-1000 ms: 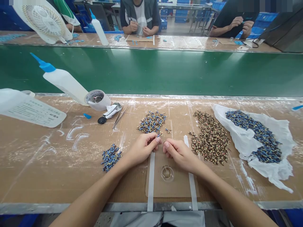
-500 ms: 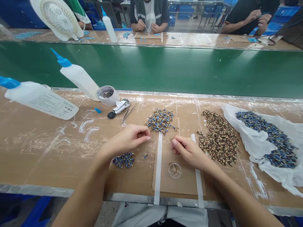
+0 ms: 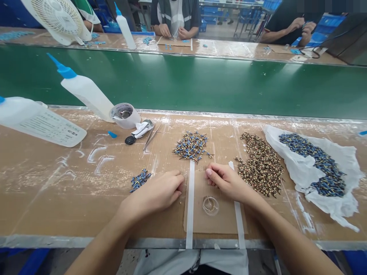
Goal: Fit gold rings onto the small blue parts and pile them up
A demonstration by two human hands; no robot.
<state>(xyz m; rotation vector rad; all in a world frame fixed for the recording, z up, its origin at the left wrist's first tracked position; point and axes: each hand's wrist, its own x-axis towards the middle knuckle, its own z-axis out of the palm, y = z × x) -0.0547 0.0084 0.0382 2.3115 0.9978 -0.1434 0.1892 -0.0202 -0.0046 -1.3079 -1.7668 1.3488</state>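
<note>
My left hand [image 3: 164, 190] rests low over the cardboard tabletop, fingers curled together and pointing right; what its fingertips hold, if anything, is hidden. Just behind it lies a small pile of blue and yellow parts [image 3: 140, 179]. My right hand [image 3: 226, 180] is closed in a pinch above the taped cardboard sheet [image 3: 210, 225], and I cannot make out anything in its fingers. Below that hand sits a small round clear dish [image 3: 210, 206] with a thin stick in it. Beyond both hands is a heap of blue parts with brass-coloured ends [image 3: 191, 146].
To the right are a heap of brass-and-dark parts [image 3: 262, 166] and white paper [image 3: 304, 177] bearing blue parts. Tweezers [image 3: 151, 138], a cup [image 3: 126, 116] and two squeeze bottles [image 3: 87, 93] stand or lie left. A green belt [image 3: 183, 84] runs behind; people work across it.
My left hand has moved down toward me, over the spot where a single blue part lay. My right hand stays almost in place. The view has shifted slightly.
</note>
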